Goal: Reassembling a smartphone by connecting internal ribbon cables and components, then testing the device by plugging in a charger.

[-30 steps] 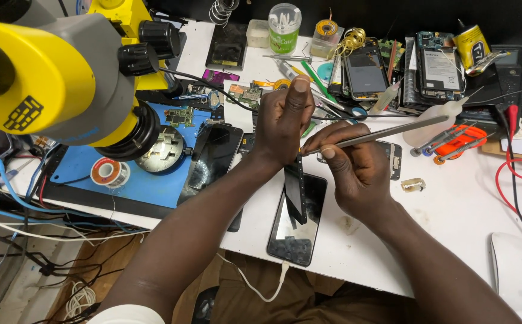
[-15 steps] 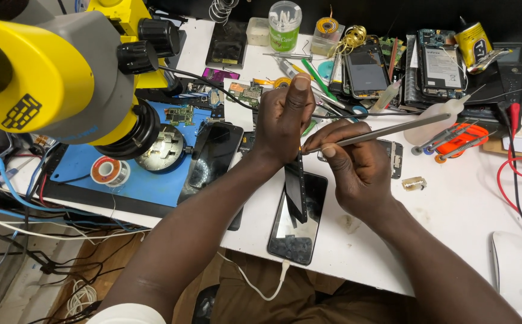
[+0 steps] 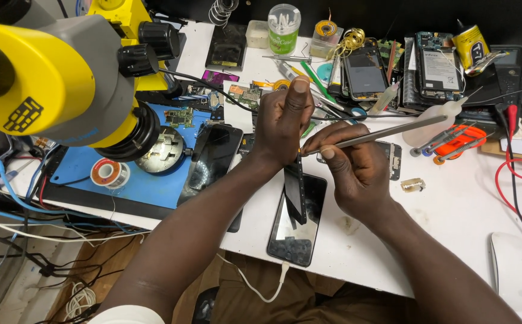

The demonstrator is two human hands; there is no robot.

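At frame centre, the left hand [image 3: 282, 123] grips a dark phone part [image 3: 295, 191] upright over the counter [image 3: 453, 204]; the right hand [image 3: 357, 174] pinches metal tweezers [image 3: 381, 133], tip at its top edge, mid-prying; steadiness seems needed.

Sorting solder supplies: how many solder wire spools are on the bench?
1 certain: a solder spool on the blue mat, left of the left hand. Coils at the back look like braid or wire; clutter may hide more.
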